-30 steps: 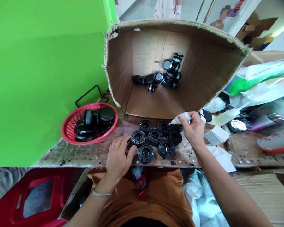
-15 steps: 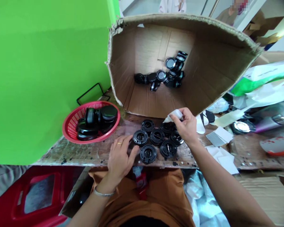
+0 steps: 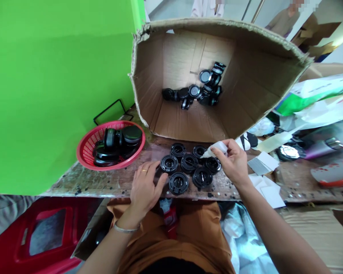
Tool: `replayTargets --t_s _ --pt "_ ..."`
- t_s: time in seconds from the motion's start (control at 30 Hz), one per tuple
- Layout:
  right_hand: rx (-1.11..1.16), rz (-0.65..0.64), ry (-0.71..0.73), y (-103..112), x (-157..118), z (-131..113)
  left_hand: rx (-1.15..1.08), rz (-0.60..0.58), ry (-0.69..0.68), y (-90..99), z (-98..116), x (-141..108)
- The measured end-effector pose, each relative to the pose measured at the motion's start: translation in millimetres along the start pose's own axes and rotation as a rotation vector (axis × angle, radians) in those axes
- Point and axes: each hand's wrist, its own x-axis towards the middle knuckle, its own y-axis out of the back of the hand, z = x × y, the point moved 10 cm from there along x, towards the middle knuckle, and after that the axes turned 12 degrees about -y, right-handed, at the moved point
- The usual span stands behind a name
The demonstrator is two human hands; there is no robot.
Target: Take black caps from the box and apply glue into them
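Right hand (image 3: pixel 233 163) holds a small white squeeze bottle (image 3: pixel 216 148), fingers curled shut around its body, nozzle slanting down and left toward a cluster of black round caps (image 3: pixel 188 166) on the near edge of the workbench (image 3: pixel 108 182). Bottle is translucent white, tapering to a thin tip; the tip hangs just above the far-right caps of the group. Seven caps visible, each a ridged ring with a recessed centre, lying flat and packed close, some touching. Left hand (image 3: pixel 144 186) rests flat on the bench, fingers spread and loose, gripping nothing; fingertips touch the left side of the nearest caps. A ring shows on one finger, a thin bangle at the wrist. Left of the caps sits a red mesh basket (image 3: pixel 87 150) holding larger black round parts. Beyond the caps a big cardboard box (image 3: pixel 246 87) lies on its side, open toward the camera, with a small heap of black parts at its back. To the right, scraps of white paper (image 3: pixel 264 161) and plastic wrapping clutter the bench. Bench surface is worn and speckled.
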Motion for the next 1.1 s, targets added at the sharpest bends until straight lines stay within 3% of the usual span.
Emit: replayTargets --t_s 0.2,0.4,0.5,0.6,0.7,0.8,1.1 --pt "0.014 0.038 -0.032 14.5 2.9 8.9 0.010 0.013 -0.004 2.7 1.3 1.7" --pt "0.016 0.077 -0.044 17.1 1.8 11.8 0.015 0.017 -0.006 2.8 1.6 2.2" --pt "0.047 0.095 -0.101 17.3 4.6 25.0 0.020 0.024 -0.010 3.3 1.8 1.6" --pt "0.201 0.115 -0.212 20.9 9.4 49.8 0.030 0.030 -0.012 3.4 1.5 1.2" --pt "0.505 0.133 -0.332 27.7 10.7 74.6 0.038 0.029 -0.021 2.8 1.2 1.5" --pt "0.708 0.112 -0.408 32.7 8.2 86.1 0.039 0.023 -0.028 1.6 0.9 2.3" --pt "0.690 0.203 -0.443 51.8 -4.4 98.6 0.053 0.023 -0.039 1.0 2.0 3.8"
